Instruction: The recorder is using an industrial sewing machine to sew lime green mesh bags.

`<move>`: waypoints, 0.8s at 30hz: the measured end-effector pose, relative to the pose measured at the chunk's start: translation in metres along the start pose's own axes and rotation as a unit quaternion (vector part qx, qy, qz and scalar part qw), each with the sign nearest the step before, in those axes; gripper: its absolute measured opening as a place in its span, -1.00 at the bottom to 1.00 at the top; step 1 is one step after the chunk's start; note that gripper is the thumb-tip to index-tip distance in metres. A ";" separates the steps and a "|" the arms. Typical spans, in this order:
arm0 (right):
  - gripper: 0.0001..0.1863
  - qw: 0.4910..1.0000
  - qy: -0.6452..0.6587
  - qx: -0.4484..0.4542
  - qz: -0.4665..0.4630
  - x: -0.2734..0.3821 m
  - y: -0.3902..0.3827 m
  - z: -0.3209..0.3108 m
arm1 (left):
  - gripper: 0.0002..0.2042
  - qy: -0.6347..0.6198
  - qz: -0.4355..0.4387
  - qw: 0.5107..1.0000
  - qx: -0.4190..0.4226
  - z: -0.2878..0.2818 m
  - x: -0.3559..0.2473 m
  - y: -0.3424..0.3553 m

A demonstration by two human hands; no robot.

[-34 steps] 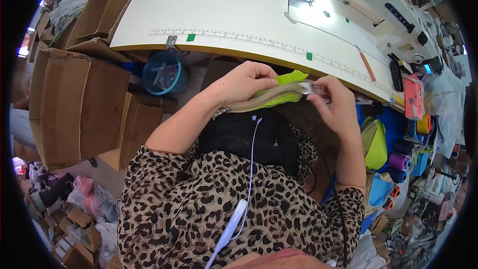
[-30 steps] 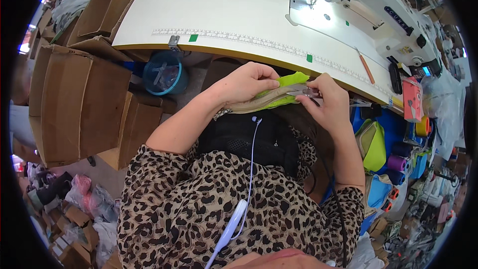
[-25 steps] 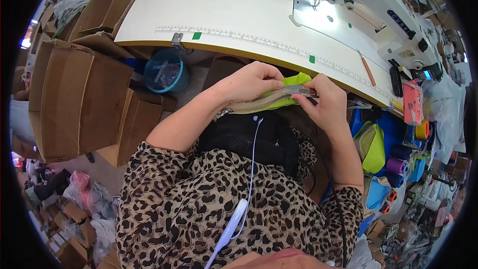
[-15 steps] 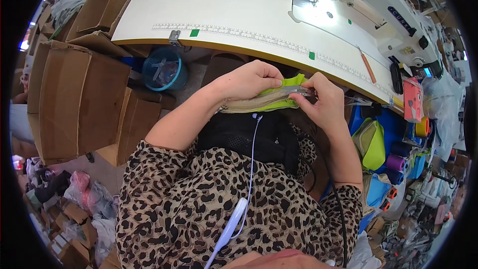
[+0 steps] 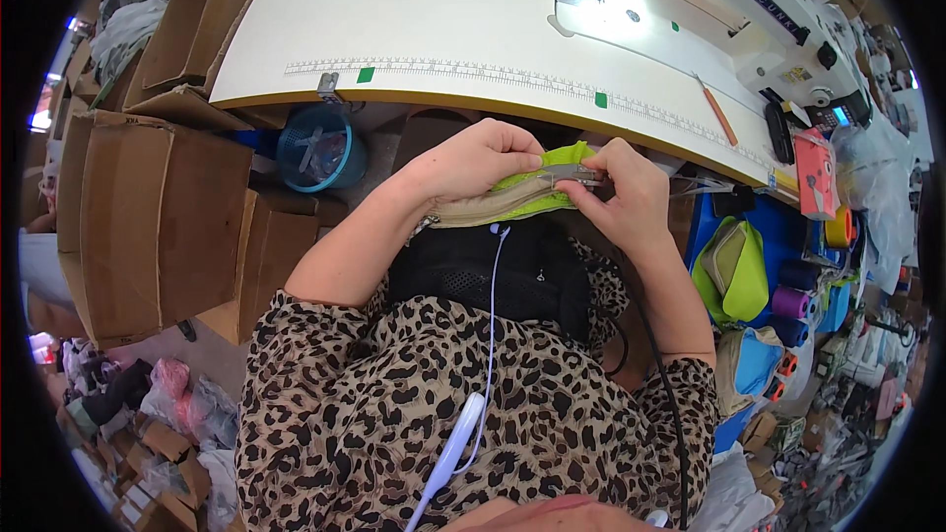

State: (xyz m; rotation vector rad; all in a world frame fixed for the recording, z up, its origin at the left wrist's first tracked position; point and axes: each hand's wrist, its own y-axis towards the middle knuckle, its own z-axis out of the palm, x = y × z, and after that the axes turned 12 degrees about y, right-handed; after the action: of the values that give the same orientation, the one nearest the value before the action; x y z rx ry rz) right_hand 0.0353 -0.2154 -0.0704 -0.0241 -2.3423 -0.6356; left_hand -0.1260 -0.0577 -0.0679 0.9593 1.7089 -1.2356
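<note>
Two bare hands meet just off the near edge of the tabletop (image 5: pixel 414 10), above the person's lap, with a lime-green and beige fabric piece (image 5: pixel 493 205) between them. The left hand (image 5: pixel 465 160) pinches the upper green part of it between thumb and bent forefinger. The right hand (image 5: pixel 633 192) has thumb and forefinger pressed on a small metal tool (image 5: pixel 574 173), whose tip lies over the piece's right end; whether its blades are parted I cannot tell. Below the piece, a black pouch (image 5: pixel 473 276) sits against the leopard-print top (image 5: pixel 473 374). Along the tabletop's near edge runs a printed ruler strip (image 5: pixel 443 71), with a metal clip (image 5: pixel 328 89) toward the near left corner and an orange-handled tool (image 5: pixel 717 110) toward the near right. At that right corner stands a reddish-pink box (image 5: pixel 814 177); beyond it, along the right side, is a white sewing machine (image 5: pixel 788 34), its lamp lit. Under the near edge, at left, is a blue basket (image 5: pixel 357 158).
</note>
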 end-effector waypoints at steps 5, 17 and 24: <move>-0.61 1.000 0.001 -0.001 0.001 -0.005 -0.002 0.002 | -0.84 0.016 0.008 1.000 -0.001 0.000 -0.001 0.001; -0.64 0.985 0.139 0.027 0.103 -0.008 -0.011 -0.005 | -0.78 0.029 0.006 1.000 -0.008 0.000 0.015 0.006; -0.67 0.994 0.022 0.080 0.072 -0.011 -0.008 0.002 | -0.80 0.126 0.056 0.988 -0.076 0.008 0.025 0.012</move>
State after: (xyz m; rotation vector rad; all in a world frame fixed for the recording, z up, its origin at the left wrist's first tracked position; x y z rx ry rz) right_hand 0.0407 -0.2200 -0.0818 -0.1040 -2.3177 -0.3746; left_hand -0.1234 -0.0595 -0.0966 1.1384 1.8855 -0.9278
